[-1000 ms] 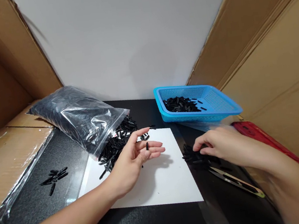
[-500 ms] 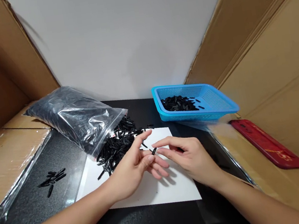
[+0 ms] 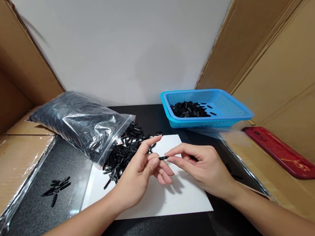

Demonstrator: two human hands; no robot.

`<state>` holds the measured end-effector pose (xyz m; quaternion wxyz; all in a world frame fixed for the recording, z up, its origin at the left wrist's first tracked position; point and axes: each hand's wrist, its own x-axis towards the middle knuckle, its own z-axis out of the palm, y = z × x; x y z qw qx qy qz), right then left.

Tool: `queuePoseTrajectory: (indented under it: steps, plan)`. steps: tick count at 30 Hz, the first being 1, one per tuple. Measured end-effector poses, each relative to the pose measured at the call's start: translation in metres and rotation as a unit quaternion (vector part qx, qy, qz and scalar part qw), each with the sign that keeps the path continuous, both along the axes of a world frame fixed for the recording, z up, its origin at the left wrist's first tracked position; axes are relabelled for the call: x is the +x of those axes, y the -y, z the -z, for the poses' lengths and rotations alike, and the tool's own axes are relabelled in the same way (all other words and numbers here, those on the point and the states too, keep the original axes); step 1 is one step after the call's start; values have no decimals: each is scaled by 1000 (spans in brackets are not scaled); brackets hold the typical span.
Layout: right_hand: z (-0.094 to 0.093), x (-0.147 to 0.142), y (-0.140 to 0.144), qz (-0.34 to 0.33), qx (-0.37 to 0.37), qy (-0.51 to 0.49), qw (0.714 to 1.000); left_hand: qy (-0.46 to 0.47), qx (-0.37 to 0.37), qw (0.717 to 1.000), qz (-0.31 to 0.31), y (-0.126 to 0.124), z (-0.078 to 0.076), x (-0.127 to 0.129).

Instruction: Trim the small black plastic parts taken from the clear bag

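Head view is showing both bare hands meeting above a white sheet (image 3: 169, 199) that is lying on a black tabletop (image 3: 41, 214). A small black plastic pin (image 3: 162, 158) is lying level between the hands, just off the sheet's surface. The left hand (image 3: 138, 174) is pinching the pin's left end between thumb and middle finger, with the index finger stretching out straight above it. The right hand (image 3: 204, 166) is closing its thumb and index fingertip on the pin's right end, so the pin is bridging the two grips, and the remaining fingers are curling under the palm.

Behind the left hand a loose pile of black pins (image 3: 124, 152) is spilling from the mouth of a clear plastic bag (image 3: 78, 122) that is lying on its side, packed with more of them. The pile is touching the sheet's far left corner. A blue mesh basket (image 3: 233, 110) is standing at the far right of the tabletop, well apart from the hands, holding a heap of black pins (image 3: 188, 110). A red flat object (image 3: 284, 152) is lying on the cardboard to the right. A small cluster of black pins (image 3: 57, 186) is resting on the tabletop far to the left. Cardboard walls (image 3: 282, 44) are enclosing the workspace on both sides.
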<state>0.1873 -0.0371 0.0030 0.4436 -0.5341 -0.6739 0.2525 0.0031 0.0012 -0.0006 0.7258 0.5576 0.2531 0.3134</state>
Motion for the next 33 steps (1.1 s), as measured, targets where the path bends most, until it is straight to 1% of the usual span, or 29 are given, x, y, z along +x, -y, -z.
queuePoseTrajectory:
  steps: [3,5,7,8,9,10,11,12,14,15,17,19,22,23,24,25,26,27,28,29,30,31,32,33]
  plan:
    - [-1,0,0,-12,-14,0,1000,-7,8,1000,4,1,-2,0]
    - [0,-1,0,-17,-32,-6,999,-30,28,999,-1,1,-3,1]
    - [0,0,-1,-24,-60,-28,997,-80,93,992,-38,0,-3,0]
    - [1,0,-2,-28,-75,-46,996,-114,147,980,-65,-2,-2,-1]
    - [2,0,-3,-32,-87,-68,993,-149,213,961,-90,-4,0,-1]
    - [2,0,-3,-36,-97,-90,991,-183,286,935,-107,-7,4,-2]
    - [3,0,-3,-38,-103,-112,988,-209,360,903,-102,-10,8,-3]
    - [3,-1,-3,-39,-106,-131,985,-230,430,870,-67,-12,12,-4]
    - [3,-1,-3,-43,-109,-161,980,-269,525,808,-5,-16,19,-6]
    - [3,-2,-3,-47,-109,-174,978,-283,555,782,24,-17,20,-6]
    - [3,-2,-3,-52,-110,-196,973,-305,586,748,64,-17,20,-6]
    - [3,-3,-3,-55,-113,-219,968,-325,597,729,80,-16,17,-5]
    - [4,-4,-3,-62,-125,-254,957,-360,602,710,60,-15,14,-4]
    - [5,-5,-3,-65,-132,-267,952,-360,599,713,48,-15,14,-3]
    - [5,-5,-3,-67,-140,-281,947,-352,589,727,31,-15,14,-3]
    - [5,-6,-3,-71,-150,-299,940,-333,568,753,11,-15,14,-3]
    - [5,-6,-3,-76,-162,-324,929,-306,530,791,-14,-14,13,-3]
    - [4,-6,-3,-82,-176,-354,915,-273,475,835,-43,-14,12,-3]
    - [3,-6,-3,-90,-191,-387,898,-237,401,882,-71,-14,10,-2]
    - [2,-6,-4,-101,-204,-421,878,-203,315,923,-93,-13,8,-2]
    - [1,-5,-4,-113,-216,-453,858,-170,225,954,-105,-13,7,-1]
    - [0,-4,-5,-126,-227,-480,838,-137,143,974,-111,-13,5,-1]
    - [-1,-3,-6,-139,-237,-501,821,-108,73,985,-115,-12,4,0]
    - [-2,-1,-7,-149,-246,-517,806,-83,18,989,-117,-12,3,0]
